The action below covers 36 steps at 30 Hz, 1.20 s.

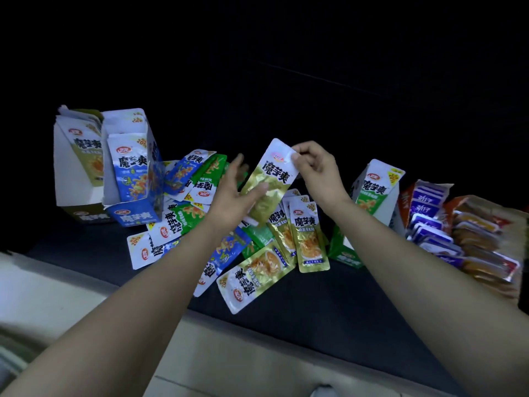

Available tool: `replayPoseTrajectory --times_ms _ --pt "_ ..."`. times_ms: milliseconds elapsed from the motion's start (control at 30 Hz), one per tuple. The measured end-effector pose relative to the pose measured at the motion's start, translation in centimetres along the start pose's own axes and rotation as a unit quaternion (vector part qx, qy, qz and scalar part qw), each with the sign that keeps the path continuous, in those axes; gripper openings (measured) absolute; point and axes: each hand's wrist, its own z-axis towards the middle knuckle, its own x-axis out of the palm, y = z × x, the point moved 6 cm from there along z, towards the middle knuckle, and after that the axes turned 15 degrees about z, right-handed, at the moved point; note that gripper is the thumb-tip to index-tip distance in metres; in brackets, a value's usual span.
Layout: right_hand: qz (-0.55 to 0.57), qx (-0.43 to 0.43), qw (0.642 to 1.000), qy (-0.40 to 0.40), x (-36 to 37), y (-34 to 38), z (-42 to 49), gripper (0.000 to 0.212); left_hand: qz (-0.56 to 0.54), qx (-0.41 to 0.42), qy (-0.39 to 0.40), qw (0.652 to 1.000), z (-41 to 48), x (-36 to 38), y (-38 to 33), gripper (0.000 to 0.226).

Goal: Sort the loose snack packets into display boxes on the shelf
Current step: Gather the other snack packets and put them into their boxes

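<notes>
Right hand (317, 170) pinches the top edge of a gold packet (274, 173) between thumb and fingertips and holds it up at frame centre, over the loose pile (183, 222). Left hand (229, 196) is spread with the fingers straight and the thumb lying on the packet's lower half. It's blurred, so I read that as a touch, not a grip.

Risks, my read:
- The pinch only has the seal edge, so a quick swing could drop the packet back into the pile.
- The matching gold box (77, 167) is at upper left, partly behind the blue box (134, 219). Reaching across could knock the blue one, or the packet could end up in it.
- The green box (372, 193) at right is nearer the hand, so a mis-sort there is easy in this dim light.
- A forearm sweep could push pile packets off the front of the dark shelf (329, 296).

Text: packets and all three boxes read 魔芋爽, with a "20%" badge at the corners. The red oval logo is too small to read. Writing on the purple packs (429, 224) at far right isn't legible.
</notes>
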Motion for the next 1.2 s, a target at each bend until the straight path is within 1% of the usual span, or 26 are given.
replayPoseTrajectory --times_ms 67,133,167,200,233,267,300,333,367,400,467,533,600,700,800,867,933,967,1033,1067,1133,1200 --pt "0.022 0.043 0.999 0.008 0.3 -0.1 -0.3 0.01 -0.016 -0.029 0.041 0.999 0.0 0.2 0.6 0.054" --pt "0.011 0.114 0.993 -0.018 0.1 -1.2 -0.9 0.015 0.003 -0.053 0.044 0.998 -0.3 0.0 1.2 0.037" --pt "-0.027 0.164 0.985 -0.04 -0.2 -2.1 -1.4 0.02 0.012 -0.066 0.037 0.997 -0.5 -0.3 1.5 0.027" --pt "-0.106 0.224 0.967 -0.05 -0.6 -3.1 -2.0 0.031 0.023 -0.08 0.028 0.996 -0.8 -0.7 1.8 0.024" --pt "-0.212 0.292 0.932 -0.036 -0.8 -4.3 -2.9 0.048 0.042 -0.098 0.018 0.994 -1.1 -1.1 2.2 0.027" --pt "-0.301 0.354 0.885 -0.009 -0.8 -5.4 -4.1 0.069 0.066 -0.118 0.009 0.991 -1.5 -1.5 2.6 0.032" --pt "-0.361 0.395 0.845 0.014 -0.7 -6.5 -5.3 0.087 0.087 -0.137 -0.002 0.987 -1.8 -1.8 3.1 0.043" --pt "-0.391 0.418 0.82 0.027 -0.5 -7.2 -6.3 0.1 0.099 -0.156 -0.003 0.983 -1.9 -2.1 3.6 0.053" --pt "-0.405 0.429 0.807 0.031 -0.4 -8.0 -7.0 0.107 0.099 -0.169 0.001 0.981 -2.0 -2.2 4.2 0.061" --pt "-0.417 0.429 0.801 0.031 -0.4 -8.6 -7.3 0.109 0.1 -0.181 0.006 0.978 -2.2 -2.2 4.4 0.064" --pt "-0.431 0.414 0.801 0.025 -0.8 -9.0 -7.2 0.106 0.096 -0.196 0.017 0.976 -2.5 -2.1 4.9 0.064" --pt "-0.414 0.407 0.814 0.018 -1.3 -9.0 -7.0 0.106 0.092 -0.204 0.027 0.974 -2.6 -2.0 5.2 0.063" --pt "-0.377 0.39 0.84 0.006 -1.6 -8.9 -7.0 0.105 0.097 -0.209 0.034 0.973 -2.7 -1.9 5.4 0.064" --pt "-0.309 0.346 0.885 -0.037 -1.9 -8.5 -6.8 0.095 0.102 -0.214 0.037 0.971 -2.7 -1.9 5.7 0.063" --pt "-0.199 0.309 0.927 -0.081 -2.2 -7.5 -6.3 0.084 0.103 -0.215 0.029 0.971 -2.8 -1.9 5.6 0.062" --pt "-0.134 0.294 0.943 -0.083 -2.2 -7.1 -5.8 0.076 0.111 -0.215 0.033 0.97 -2.8 -1.8 5.6 0.061" --pt "-0.132 0.306 0.942 -0.05 -1.5 -7.4 -5.8 0.072 0.118 -0.216 0.04 0.968 -2.9 -1.6 5.7 0.061" --pt "-0.163 0.32 0.933 -0.03 -0.9 -7.7 -6.0 0.075 0.123 -0.218 0.045 0.967 -3.0 -1.6 5.7 0.061" --pt "-0.259 0.346 0.902 0.01 0.2 -8.5 -6.5 0.09 0.131 -0.22 0.049 0.965 -3.1 -1.6 5.7 0.061" --pt "-0.292 0.343 0.892 0.02 0.8 -8.6 -6.7 0.093 0.132 -0.223 0.05 0.965 -3.2 -1.6 5.8 0.06" --pt "-0.304 0.327 0.895 0.018 1.5 -8.6 -6.8 0.093 0.133 -0.227 0.051 0.963 -3.3 -1.6 5.8 0.059" --pt "-0.261 0.316 0.912 -0.005 1.6 -8.5 -6.8 0.091 0.134 -0.23 0.054 0.963 -3.4 -1.6 5.7 0.057"
